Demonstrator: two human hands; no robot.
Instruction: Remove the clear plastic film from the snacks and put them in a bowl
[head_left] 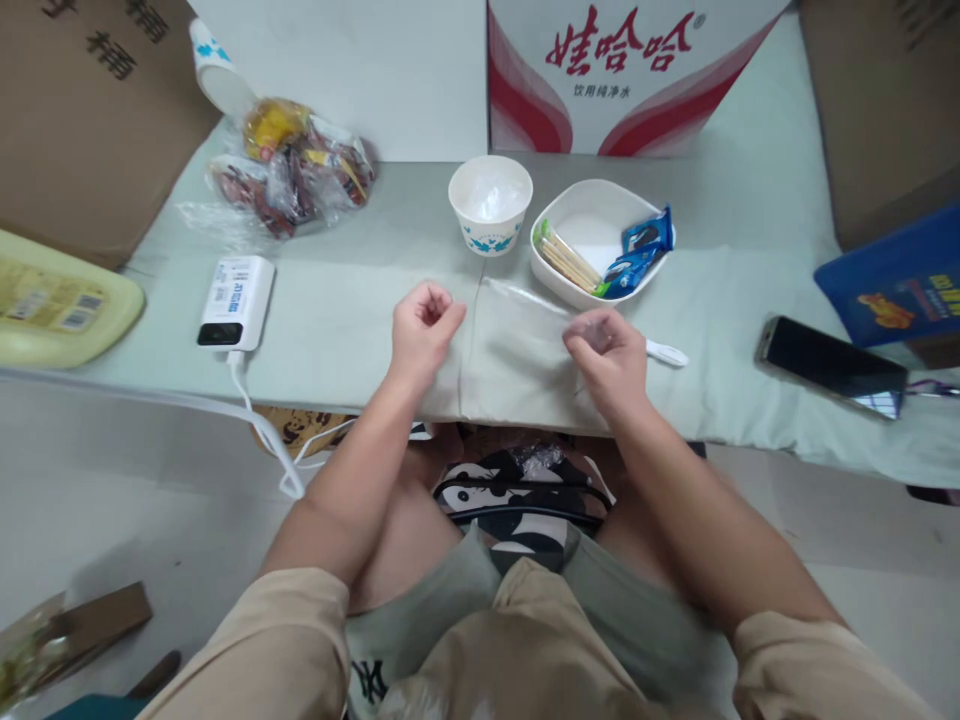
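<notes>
My left hand (426,328) is curled over the front of the table, thumb against the fingers, with nothing showing in it. To its right, my right hand (611,365) is closed on a clear plastic wrapper (525,305) that stretches out toward the left hand. From behind the right hand sticks out a white plastic handle (666,353); whether it is held or lies on the cloth I cannot tell. Beyond the hands stand a paper cup (491,215) with a clear plastic lining and a white bowl (589,205) holding thin wrapped sticks (566,255) and blue packets (634,262).
Bagged snacks (292,165) and a tipped paper cup (217,75) lie at back left, before a white carton (600,80). A power bank (236,303) with a cable and a yellow bottle (67,300) are left. A phone (832,365) and blue package (896,275) lie right.
</notes>
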